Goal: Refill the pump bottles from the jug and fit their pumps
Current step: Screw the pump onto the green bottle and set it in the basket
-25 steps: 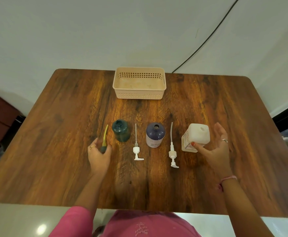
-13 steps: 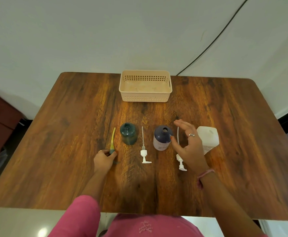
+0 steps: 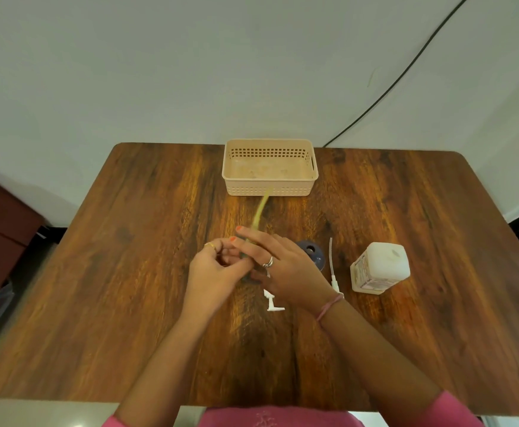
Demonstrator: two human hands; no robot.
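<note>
two hands mid-frame: my left hand (image 3: 218,269) grips the green pump (image 3: 259,211), right hand (image 3: 286,266) fingers straight over it. purple bottle (image 3: 312,252), white pumps (image 3: 273,303) and jug (image 3: 380,268) right of centre on the desk (image 3: 128,272). no pump fitted yet, so barely started; whether anything is filled i can't tell.

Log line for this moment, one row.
left hand: holds green pump | right hand: over green bottle, grip unclear | jug: upright, untouched

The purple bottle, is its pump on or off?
Off. The purple bottle shows its open round mouth, and a white pump lies beside it on the table.
</note>
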